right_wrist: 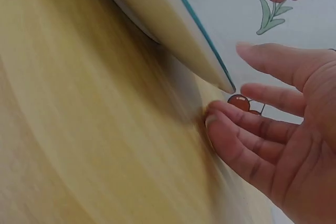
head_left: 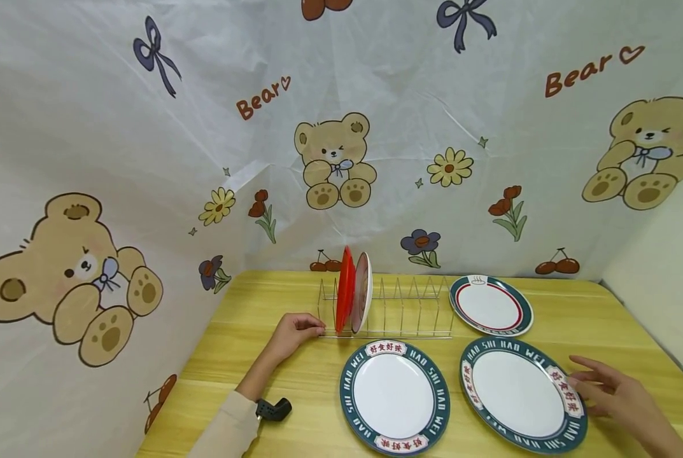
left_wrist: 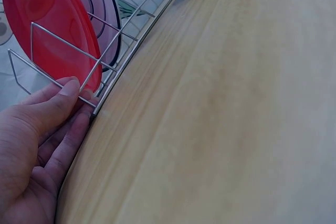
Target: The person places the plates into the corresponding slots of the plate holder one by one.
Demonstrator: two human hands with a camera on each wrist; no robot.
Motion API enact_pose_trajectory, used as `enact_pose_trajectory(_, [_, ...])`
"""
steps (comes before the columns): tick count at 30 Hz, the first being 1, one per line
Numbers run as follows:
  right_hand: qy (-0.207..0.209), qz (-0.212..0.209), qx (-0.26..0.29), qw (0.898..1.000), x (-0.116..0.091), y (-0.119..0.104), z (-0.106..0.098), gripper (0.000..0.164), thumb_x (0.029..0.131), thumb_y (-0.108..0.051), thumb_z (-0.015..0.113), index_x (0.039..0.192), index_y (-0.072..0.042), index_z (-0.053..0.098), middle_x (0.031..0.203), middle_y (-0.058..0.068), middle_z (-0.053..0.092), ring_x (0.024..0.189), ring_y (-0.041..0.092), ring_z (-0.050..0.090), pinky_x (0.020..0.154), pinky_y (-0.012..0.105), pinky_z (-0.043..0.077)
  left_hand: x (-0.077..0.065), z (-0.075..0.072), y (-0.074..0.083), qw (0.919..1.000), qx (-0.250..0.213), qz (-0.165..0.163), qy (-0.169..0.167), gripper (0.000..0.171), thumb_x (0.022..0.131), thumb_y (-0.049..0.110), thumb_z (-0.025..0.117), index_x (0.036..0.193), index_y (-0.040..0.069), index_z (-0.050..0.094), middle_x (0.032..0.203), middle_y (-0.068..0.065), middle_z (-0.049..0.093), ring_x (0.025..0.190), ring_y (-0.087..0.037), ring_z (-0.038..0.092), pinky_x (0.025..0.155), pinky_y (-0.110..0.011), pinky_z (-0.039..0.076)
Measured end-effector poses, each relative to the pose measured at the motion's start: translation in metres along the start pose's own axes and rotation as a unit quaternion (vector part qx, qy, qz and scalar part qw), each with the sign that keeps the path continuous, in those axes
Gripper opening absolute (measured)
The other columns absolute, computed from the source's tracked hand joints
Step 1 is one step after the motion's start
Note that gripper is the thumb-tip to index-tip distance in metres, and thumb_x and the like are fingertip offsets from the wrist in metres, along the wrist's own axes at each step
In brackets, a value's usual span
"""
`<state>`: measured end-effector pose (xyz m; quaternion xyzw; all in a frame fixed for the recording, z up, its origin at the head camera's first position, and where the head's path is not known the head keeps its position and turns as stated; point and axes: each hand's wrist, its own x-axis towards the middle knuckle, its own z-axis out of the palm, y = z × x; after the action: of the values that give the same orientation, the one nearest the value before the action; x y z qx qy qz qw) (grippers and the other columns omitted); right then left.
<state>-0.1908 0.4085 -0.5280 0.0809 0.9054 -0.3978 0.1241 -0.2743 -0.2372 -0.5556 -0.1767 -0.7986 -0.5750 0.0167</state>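
Note:
My left hand [head_left: 295,334] pinches the front left corner of a wire dish rack [head_left: 398,337] between thumb and fingers. In the rack's left part stand a red plate [head_left: 345,289] and, just right of it, a pale pinkish plate [head_left: 364,296], both upright. My right hand [head_left: 616,391] is at the right rim of a green-rimmed white plate [head_left: 519,394] lying on the table. In the right wrist view, its thumb is above the level of the plate's edge [right_wrist: 210,59] and its bent fingers below, with a gap visible between hand and rim.
A matching green-rimmed plate [head_left: 394,397] lies in front of the rack. Another plate with a red inner ring [head_left: 490,305] rests by the rack's right end. Behind the wooden table [head_left: 307,407] hangs a bear-printed sheet [head_left: 375,76].

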Motion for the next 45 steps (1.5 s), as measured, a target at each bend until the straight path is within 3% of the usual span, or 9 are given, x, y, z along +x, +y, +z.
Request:
enact_pose_trajectory(5, [-0.035,0.009,0.005,0.999,-0.003,-0.009,0.003,0.102,0.085,-0.055,0.077,0.156,0.001,0.029,0.126,0.031,0.061,0.096,0.025,0.063,0.074,0.033,0.059,0.001,-0.001,0.0,1.0,0.0,-0.005,0.0,0.008,0.088,0.014,0.08,0.095,0.012,0.08,0.094,-0.003,0.076,0.085,-0.02,0.071,0.078,-0.028,0.059])
enact_pose_trajectory(12, [-0.071,-0.007,0.028,0.997,-0.008,-0.013,0.006,0.094,0.089,-0.041,0.078,0.159,-0.005,0.026,0.134,0.035,0.054,0.103,0.028,0.061,0.077,0.028,0.057,-0.001,-0.001,0.001,0.9999,0.006,-0.011,0.003,0.008,0.088,0.014,0.08,0.096,0.013,0.08,0.094,-0.002,0.076,0.086,-0.019,0.071,0.08,-0.027,0.058])
enact_pose_trajectory(16, [-0.125,-0.014,0.104,0.987,-0.012,-0.011,-0.002,0.071,0.099,-0.03,0.067,0.159,-0.04,0.03,0.143,0.037,0.044,0.105,0.025,0.062,0.083,0.032,0.058,0.0,-0.002,0.002,0.9999,0.003,-0.013,0.002,0.008,0.088,0.014,0.08,0.096,0.013,0.08,0.094,-0.002,0.076,0.086,-0.019,0.071,0.08,-0.027,0.058])
enact_pose_trajectory(20, [-0.194,-0.025,0.209,0.958,-0.013,-0.009,-0.009,0.06,0.105,-0.014,0.055,0.131,-0.067,0.044,0.142,0.008,0.047,0.106,0.017,0.06,0.091,0.036,0.057,0.0,-0.002,0.002,0.9999,-0.002,-0.012,0.001,0.008,0.088,0.014,0.08,0.096,0.012,0.08,0.095,-0.003,0.076,0.087,-0.02,0.071,0.08,-0.027,0.058])
enact_pose_trajectory(24, [-0.24,-0.032,0.281,0.929,-0.014,-0.008,-0.011,0.065,0.106,-0.007,0.047,0.131,-0.067,0.047,0.121,-0.031,0.039,0.107,0.01,0.059,0.097,0.039,0.055,0.0,-0.003,0.001,0.9999,-0.003,-0.011,-0.002,0.009,0.088,0.014,0.08,0.096,0.012,0.08,0.095,-0.004,0.076,0.087,-0.02,0.071,0.08,-0.028,0.058])
enact_pose_trajectory(29, [-0.258,-0.053,0.3,0.917,-0.017,-0.007,-0.011,0.066,0.108,-0.009,0.041,0.134,-0.07,0.04,0.132,-0.031,0.034,0.105,0.0,0.057,0.097,0.037,0.054,0.0,-0.002,0.001,0.9999,-0.003,-0.011,-0.003,0.009,0.088,0.014,0.08,0.097,0.011,0.08,0.095,-0.003,0.076,0.087,-0.019,0.071,0.079,-0.028,0.059])
enact_pose_trajectory(35, [-0.32,-0.112,0.368,0.866,-0.02,-0.007,-0.014,0.07,0.111,-0.006,0.027,0.148,-0.065,0.023,0.128,-0.039,0.04,0.113,0.008,0.06,0.1,0.045,0.051,-0.001,-0.001,0.0,1.0,-0.005,-0.002,-0.004,0.009,0.089,0.014,0.079,0.097,0.009,0.079,0.094,-0.004,0.076,0.086,-0.018,0.071,0.078,-0.028,0.059])
enact_pose_trajectory(39, [-0.311,-0.143,0.391,0.854,-0.023,-0.008,-0.015,0.07,0.111,-0.006,0.022,0.153,-0.062,0.015,0.132,-0.037,0.04,0.113,0.014,0.061,0.097,0.051,0.051,-0.001,-0.002,0.001,0.9999,-0.005,-0.009,-0.003,0.008,0.089,0.014,0.079,0.096,0.011,0.08,0.094,-0.003,0.076,0.086,-0.019,0.072,0.079,-0.028,0.059])
enact_pose_trajectory(45, [-0.295,-0.217,0.449,0.815,-0.026,-0.011,-0.015,0.075,0.107,0.004,0.016,0.158,-0.05,0.019,0.14,-0.029,0.043,0.114,0.019,0.062,0.092,0.052,0.053,-0.001,-0.001,0.002,0.9999,-0.001,-0.01,0.0,0.009,0.089,0.014,0.079,0.097,0.011,0.08,0.095,-0.003,0.076,0.087,-0.019,0.072,0.08,-0.028,0.058])
